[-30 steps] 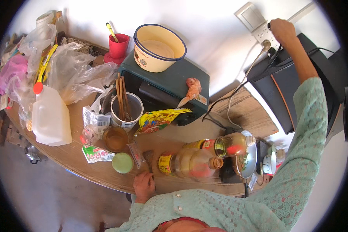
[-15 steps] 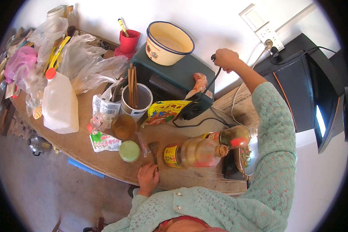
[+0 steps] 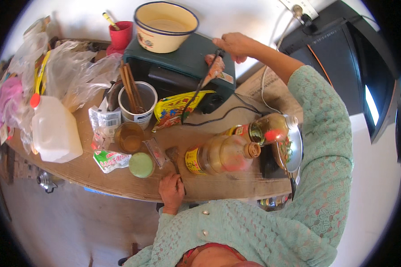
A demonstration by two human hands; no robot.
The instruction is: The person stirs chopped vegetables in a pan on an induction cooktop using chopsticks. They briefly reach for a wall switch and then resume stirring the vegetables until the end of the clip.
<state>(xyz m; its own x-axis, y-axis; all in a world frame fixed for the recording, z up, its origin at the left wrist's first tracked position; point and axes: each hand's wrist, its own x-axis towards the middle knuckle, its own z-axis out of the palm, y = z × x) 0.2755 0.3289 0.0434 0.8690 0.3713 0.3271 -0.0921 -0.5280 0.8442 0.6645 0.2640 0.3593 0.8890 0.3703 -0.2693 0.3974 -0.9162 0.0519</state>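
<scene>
My right hand (image 3: 236, 46) is raised over the right end of the dark green oven-like box (image 3: 187, 44), with fingers apart. Right below its fingertips is a black plug (image 3: 219, 53), whose black cord runs down the box's front. A crumpled pinkish-orange thing (image 3: 215, 66) lies on the box beside the plug. At the table's front edge my left hand (image 3: 171, 190) is closed over the thin handle of a dark spatula (image 3: 173, 154). The spatula lies on the tabletop. To its right, a large plastic oil bottle (image 3: 216, 159) lies tilted, with another bottle (image 3: 269, 129) behind it.
A cream enamel basin (image 3: 165, 26) tops the box. Near it stand a red cup (image 3: 120, 35), a white bucket (image 3: 140, 116) with sticks and a yellow packet (image 3: 176, 109). A white jug (image 3: 55, 129) and plastic bags (image 3: 75, 73) fill the left. At right are a pan (image 3: 294, 151) and a black screen (image 3: 365, 75).
My right hand has shifted left over the box, and the plug it was gripping now hangs or rests below its fingers. My left hand stays at the spatula's handle. The view has shifted.
</scene>
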